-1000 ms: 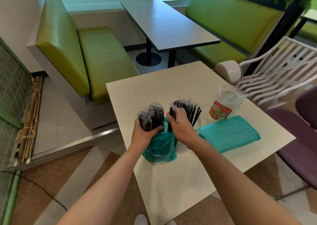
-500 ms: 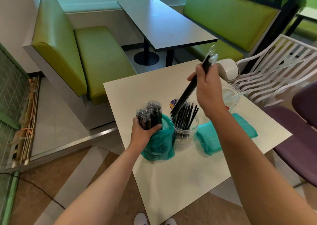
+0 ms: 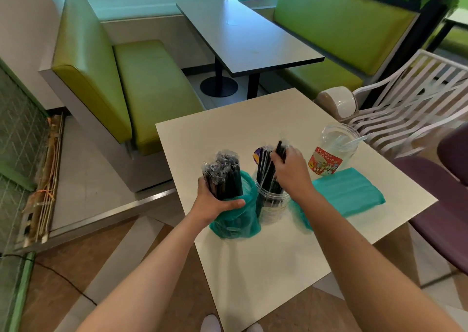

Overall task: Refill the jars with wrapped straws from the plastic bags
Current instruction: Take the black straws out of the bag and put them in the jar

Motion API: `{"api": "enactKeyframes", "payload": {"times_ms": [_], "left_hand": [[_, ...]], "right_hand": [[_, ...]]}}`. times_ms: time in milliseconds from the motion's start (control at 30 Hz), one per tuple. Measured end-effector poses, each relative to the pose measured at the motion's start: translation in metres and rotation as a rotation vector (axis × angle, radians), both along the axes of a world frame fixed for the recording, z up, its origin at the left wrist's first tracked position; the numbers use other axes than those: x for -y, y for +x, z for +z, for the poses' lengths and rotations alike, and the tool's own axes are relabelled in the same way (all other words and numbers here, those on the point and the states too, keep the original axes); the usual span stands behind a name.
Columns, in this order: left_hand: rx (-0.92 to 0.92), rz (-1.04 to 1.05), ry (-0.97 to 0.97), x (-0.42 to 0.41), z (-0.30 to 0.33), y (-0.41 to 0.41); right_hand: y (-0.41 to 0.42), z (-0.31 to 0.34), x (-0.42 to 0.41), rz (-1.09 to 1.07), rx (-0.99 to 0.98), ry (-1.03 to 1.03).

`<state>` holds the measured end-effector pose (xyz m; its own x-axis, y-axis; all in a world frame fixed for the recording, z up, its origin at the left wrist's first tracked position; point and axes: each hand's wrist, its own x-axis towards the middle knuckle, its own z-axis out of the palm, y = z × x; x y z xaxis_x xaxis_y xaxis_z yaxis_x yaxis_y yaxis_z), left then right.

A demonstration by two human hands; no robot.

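Left hand (image 3: 215, 202): forearm reaching in from the lower left, fingers and thumb wrapped round a bundle of wrapped black straws (image 3: 224, 177) at the mouth of a teal plastic bag (image 3: 235, 220); the bundle stands upright, its upper half clear of the bag, the bag's base on the cream table (image 3: 253, 268). Right hand (image 3: 291, 172): forearm reaching in from the lower right, fingers curled and pinching a few black straws (image 3: 279, 148) by their upper ends, directly over the near jar. Near jar (image 3: 271, 205): clear plastic, upright, just right of the teal bag; holds a loose sheaf of black straws leaning at mixed angles, with the pinched straws running down into it. Far jar (image 3: 334, 149): clear, red printed label, standing apart toward the table's right edge; appears to hold one or two pale straws, though glare makes the contents hard to read. Second teal bag (image 3: 349, 192): lying flat on the table between the right forearm and the far jar, contents not visible. White slatted chair (image 3: 405, 108) beyond the table's right corner; green bench (image 3: 141, 91) at left.
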<state>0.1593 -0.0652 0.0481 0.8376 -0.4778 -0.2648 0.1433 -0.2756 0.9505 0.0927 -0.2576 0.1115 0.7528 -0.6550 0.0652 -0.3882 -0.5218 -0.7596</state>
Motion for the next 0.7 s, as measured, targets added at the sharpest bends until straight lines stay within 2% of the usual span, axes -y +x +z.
{"api": "enactKeyframes", "payload": {"times_ms": [167,300,467,567,633,700], "left_hand": [[0.02,0.014,0.002,-0.001,-0.003,-0.001],[0.022,0.026,-0.021,0.001,-0.001,-0.003],[0.021,0.032,-0.035,0.001,-0.001,-0.002],[0.016,0.036,-0.04,0.001,0.0,-0.002],[0.018,0.035,-0.032,0.002,-0.001,0.0],[0.017,0.036,-0.023,0.003,-0.002,0.0]], "right_hand": [[0.002,-0.033,-0.01,0.002,-0.105,0.052],[0.003,-0.032,-0.015,-0.038,0.003,0.059],[0.0,-0.025,-0.018,-0.079,0.138,-0.152],[0.001,-0.018,-0.008,-0.101,0.041,-0.546],[0.006,-0.013,0.0,-0.047,-0.076,-0.64],[0.014,-0.013,0.005,0.044,-0.239,-0.628]]}}
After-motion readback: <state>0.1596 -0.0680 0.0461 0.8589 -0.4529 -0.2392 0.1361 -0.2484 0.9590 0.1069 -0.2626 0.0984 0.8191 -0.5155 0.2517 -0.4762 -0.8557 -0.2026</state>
